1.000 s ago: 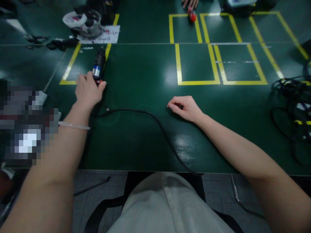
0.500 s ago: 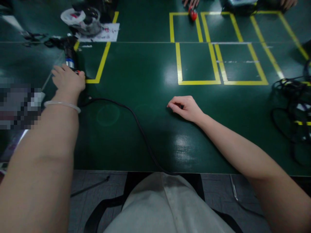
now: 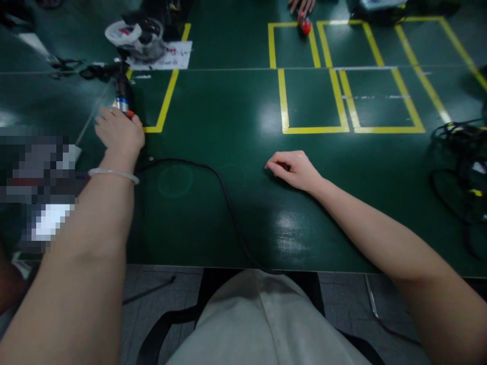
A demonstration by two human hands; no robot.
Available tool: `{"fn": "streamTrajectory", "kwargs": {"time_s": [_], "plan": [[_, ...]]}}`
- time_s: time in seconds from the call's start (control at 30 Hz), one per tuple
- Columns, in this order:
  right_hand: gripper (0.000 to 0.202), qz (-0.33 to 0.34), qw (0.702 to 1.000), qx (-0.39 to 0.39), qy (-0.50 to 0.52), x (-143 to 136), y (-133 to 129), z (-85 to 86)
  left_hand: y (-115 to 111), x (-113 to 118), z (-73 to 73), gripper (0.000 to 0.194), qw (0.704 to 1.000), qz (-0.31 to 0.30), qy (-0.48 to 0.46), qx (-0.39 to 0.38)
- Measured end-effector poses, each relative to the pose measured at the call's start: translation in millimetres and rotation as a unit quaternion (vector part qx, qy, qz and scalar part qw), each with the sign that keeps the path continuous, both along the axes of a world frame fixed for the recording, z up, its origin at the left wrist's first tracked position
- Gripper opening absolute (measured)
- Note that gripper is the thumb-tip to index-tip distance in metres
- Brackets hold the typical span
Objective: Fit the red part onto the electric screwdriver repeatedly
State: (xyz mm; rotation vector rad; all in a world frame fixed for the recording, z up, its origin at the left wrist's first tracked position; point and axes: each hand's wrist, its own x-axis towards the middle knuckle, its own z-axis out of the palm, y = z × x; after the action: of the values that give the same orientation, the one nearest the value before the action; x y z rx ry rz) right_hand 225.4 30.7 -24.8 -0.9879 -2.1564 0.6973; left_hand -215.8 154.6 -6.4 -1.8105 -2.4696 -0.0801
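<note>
My left hand (image 3: pixel 120 129) reaches to the far left of the green table, its fingers closed over the near end of an electric screwdriver (image 3: pixel 122 92). The tool is dark, with a silver and blue band and a red-orange part by my thumb; my hand hides its near end. A black cord (image 3: pixel 224 190) runs from beside my left wrist across the table to its front edge. My right hand (image 3: pixel 294 168) rests on the table in a loose curl, thumb against the fingers, with nothing visible in it.
Yellow tape (image 3: pixel 315 130) marks rectangles on the table (image 3: pixel 213 116). Past the screwdriver, a white roll (image 3: pixel 124 34) and a written sheet (image 3: pixel 178 56) lie at the back left. Black cables (image 3: pixel 458 139) are heaped at right. Another person's hand (image 3: pixel 303 6) touches a red object (image 3: pixel 305 26).
The whole view has shifted slightly, so things appear a little further right. A bit more of the red-orange part shows beside my left thumb. My right hand stays in its curl on the table.
</note>
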Motion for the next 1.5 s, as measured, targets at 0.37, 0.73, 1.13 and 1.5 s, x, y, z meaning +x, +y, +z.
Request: {"fn": "streamTrajectory", "kwargs": {"time_s": [0.37,0.73,1.13,1.5], "plan": [[0.024,-0.010,1.000,-0.003,0.002,-1,-2,0.3,-59,58,2.4,0.057,0.995,-0.078,-0.044,0.039],[0.021,-0.002,0.999,0.031,0.006,-4,-7,2.5,-127,164,6.9,0.054,0.952,-0.304,-0.032,0.014],[0.018,0.020,1.000,0.011,-0.002,-8,-12,1.6,-137,226,-1.2,0.055,0.855,-0.505,-0.118,0.012],[0.031,0.020,0.937,-0.278,0.213,-11,-9,3.7,-129,215,-4.1,0.070,0.842,-0.507,-0.181,-0.016]]}}
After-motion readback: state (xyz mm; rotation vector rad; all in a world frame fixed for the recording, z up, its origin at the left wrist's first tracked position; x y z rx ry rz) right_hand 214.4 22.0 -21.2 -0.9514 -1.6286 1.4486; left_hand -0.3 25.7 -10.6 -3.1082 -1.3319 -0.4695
